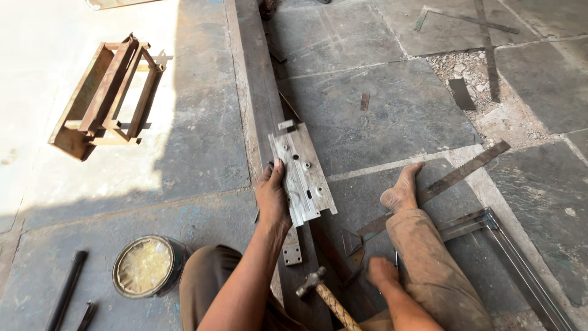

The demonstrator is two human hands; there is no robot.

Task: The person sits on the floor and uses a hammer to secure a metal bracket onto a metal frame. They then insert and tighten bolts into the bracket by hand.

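The fingers (pixel 277 175) of the left hand (pixel 272 199) were wrapped over the left edge of a pale metal plate (pixel 303 175) with several holes, which was held flat on a long dark steel beam (pixel 260 92) running away across the stone floor (pixel 392 116). The right hand (pixel 383 271) was lowered to the floor beside the bent right knee, its fingers loosely curled near some small dark thing; whether anything was gripped there could not be told. A hammer (pixel 321 294) with a wound, yellowish handle was lying on the beam just in front of the person, touched by neither hand. A bare foot (pixel 401 191) was rested against a long flat metal strip (pixel 441 184), and an angled steel frame (pixel 508 251) was laid just beyond the leg. Further out, a round tin (pixel 147 266) was set by the left knee, dark rods (pixel 67 288) lay near it, and a rusty box frame (pixel 104 98) stood well apart in the sunlight. The plate overhung the beam on its right side and was steadied by one hand only, so it was judged that it could be tipped or slid off line, and that the fingers on its edge could be pinched or cut by the raw metal.
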